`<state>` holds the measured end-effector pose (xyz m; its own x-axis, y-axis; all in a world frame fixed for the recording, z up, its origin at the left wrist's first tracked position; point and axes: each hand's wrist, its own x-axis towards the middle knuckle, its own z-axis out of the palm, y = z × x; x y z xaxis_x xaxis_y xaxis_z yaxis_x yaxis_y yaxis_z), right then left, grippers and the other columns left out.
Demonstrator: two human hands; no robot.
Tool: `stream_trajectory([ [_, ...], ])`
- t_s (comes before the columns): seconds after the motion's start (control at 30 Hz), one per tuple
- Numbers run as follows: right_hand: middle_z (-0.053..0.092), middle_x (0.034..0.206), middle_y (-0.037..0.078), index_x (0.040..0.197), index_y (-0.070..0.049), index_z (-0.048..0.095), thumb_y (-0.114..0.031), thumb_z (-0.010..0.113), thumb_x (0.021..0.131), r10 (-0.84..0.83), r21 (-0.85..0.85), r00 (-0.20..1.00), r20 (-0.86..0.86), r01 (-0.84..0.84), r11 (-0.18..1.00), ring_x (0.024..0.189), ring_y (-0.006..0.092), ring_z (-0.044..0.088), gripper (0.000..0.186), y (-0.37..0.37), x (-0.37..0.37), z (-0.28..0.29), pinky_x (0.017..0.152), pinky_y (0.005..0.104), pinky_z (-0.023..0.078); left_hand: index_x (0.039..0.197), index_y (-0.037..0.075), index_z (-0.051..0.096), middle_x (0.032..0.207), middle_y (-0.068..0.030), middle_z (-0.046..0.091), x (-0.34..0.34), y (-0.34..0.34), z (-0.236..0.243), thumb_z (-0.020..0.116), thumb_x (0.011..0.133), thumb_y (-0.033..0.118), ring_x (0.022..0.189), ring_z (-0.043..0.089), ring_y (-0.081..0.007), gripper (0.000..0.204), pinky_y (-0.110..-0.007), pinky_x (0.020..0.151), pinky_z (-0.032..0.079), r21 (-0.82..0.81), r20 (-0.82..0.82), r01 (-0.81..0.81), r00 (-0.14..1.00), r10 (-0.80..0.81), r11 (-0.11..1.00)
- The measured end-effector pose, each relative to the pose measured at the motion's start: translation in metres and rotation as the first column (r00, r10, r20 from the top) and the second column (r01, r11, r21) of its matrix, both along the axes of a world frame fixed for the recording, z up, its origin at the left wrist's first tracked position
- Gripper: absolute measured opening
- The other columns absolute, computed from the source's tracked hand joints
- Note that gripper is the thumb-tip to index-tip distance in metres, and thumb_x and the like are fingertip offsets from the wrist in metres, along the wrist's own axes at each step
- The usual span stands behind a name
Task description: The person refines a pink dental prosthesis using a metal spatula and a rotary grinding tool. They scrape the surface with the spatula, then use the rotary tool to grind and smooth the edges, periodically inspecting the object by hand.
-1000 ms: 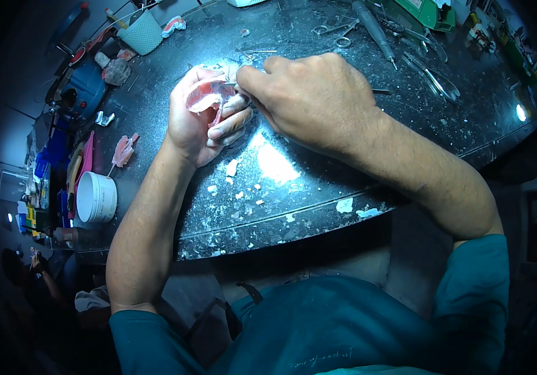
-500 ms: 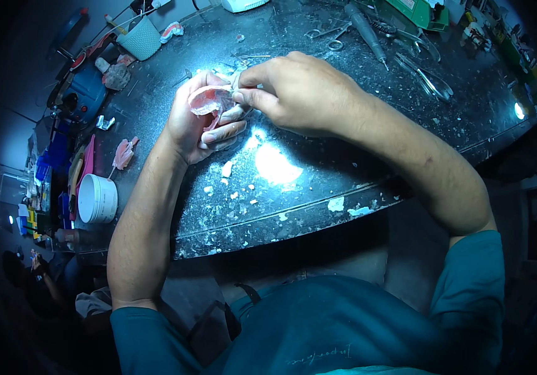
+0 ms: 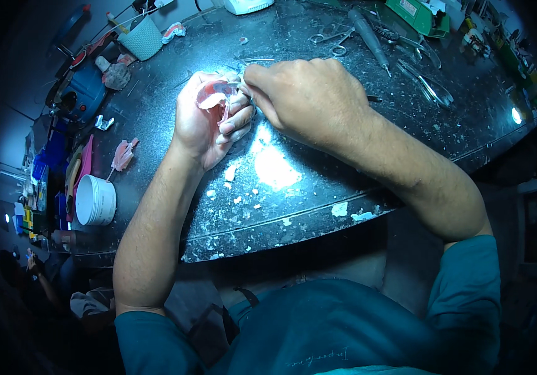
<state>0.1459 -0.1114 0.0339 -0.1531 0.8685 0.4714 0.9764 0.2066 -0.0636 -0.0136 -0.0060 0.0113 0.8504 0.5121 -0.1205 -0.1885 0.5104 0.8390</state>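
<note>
A pink denture base (image 3: 214, 94) with pale, whitish edges rests in my left hand (image 3: 196, 128). The fingers of that hand curl round it, and whitish dust coats them. My right hand (image 3: 306, 94) is closed just beside it, thumb and forefinger pinched close to the left fingertips. Out past the back of the right hand sticks the short dark end of a slim tool (image 3: 374, 99). The hand hides the rest of this tool, and its working tip cannot be made out clearly at the denture base.
Pale scraps (image 3: 231, 172) litter the dark bench (image 3: 318, 187) near its front edge. To the left stand a white tub (image 3: 96, 200) and a blue device (image 3: 85, 94). Scissors (image 3: 338, 49), a grey handpiece (image 3: 368, 39) and pliers (image 3: 428, 84) lie at the back right.
My right hand has shifted slightly right and down, and a dark tool end now shows behind it. The denture base has tilted a little in my left hand, which has moved slightly right.
</note>
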Motion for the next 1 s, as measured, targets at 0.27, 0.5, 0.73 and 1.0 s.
stream_trajectory([
  [0.27, 0.073, 0.078, 0.014, 0.104, -0.004, 0.068, -0.017, 0.058, 0.094, -0.015, 0.042, 0.987, 0.159, 0.008, 0.999, 0.071, 0.0220, 0.075, 0.018, -0.009, -0.006, -0.001, 0.057, 0.0356, 0.061, 0.069, 0.009, 0.046, 0.055, 0.0004, 0.043, 0.000, -0.009, 0.009, 0.031, 0.098, 0.041, 0.035, 0.036, -0.0086, 0.045, -0.021, 0.033, 0.033, -0.017, -0.147, -0.039, 0.988, 0.036, 0.999],
  [0.5, 0.073, 0.079, 0.016, 0.104, -0.004, 0.068, -0.019, 0.056, 0.096, -0.019, -0.058, 0.998, 0.059, 0.023, 0.998, 0.071, 0.0243, 0.075, 0.021, -0.007, -0.009, 0.000, 0.057, 0.0377, 0.061, 0.071, 0.008, 0.049, 0.053, 0.0009, 0.041, -0.003, 0.000, 0.013, 0.033, 0.095, 0.038, 0.036, 0.034, -0.0096, 0.041, -0.025, 0.034, 0.028, 0.023, -0.218, 0.055, 0.975, -0.049, 0.998],
  [0.73, 0.071, 0.075, 0.015, 0.101, -0.010, 0.068, -0.026, 0.053, 0.097, 0.022, -0.070, 0.977, -0.213, -0.038, 0.997, 0.069, 0.0316, 0.072, 0.023, 0.001, -0.002, -0.007, 0.064, 0.0458, 0.060, 0.082, 0.003, 0.058, 0.057, 0.0006, 0.044, -0.008, 0.003, 0.009, 0.034, 0.097, 0.040, 0.037, 0.034, -0.0077, 0.046, -0.022, 0.033, 0.028, -0.093, -0.096, 0.037, 0.994, -0.046, 0.995],
  [1.0, 0.070, 0.073, 0.013, 0.098, -0.009, 0.067, -0.025, 0.053, 0.097, 0.070, 0.019, 0.997, -0.033, -0.070, 0.997, 0.067, 0.0280, 0.073, 0.022, 0.001, 0.001, -0.002, 0.058, 0.0416, 0.060, 0.086, 0.001, 0.058, 0.062, 0.0005, 0.045, -0.011, 0.007, 0.005, 0.038, 0.097, 0.039, 0.039, 0.036, -0.0056, 0.045, -0.020, 0.033, 0.029, -0.128, -0.050, 0.051, 0.997, -0.058, 0.991],
])
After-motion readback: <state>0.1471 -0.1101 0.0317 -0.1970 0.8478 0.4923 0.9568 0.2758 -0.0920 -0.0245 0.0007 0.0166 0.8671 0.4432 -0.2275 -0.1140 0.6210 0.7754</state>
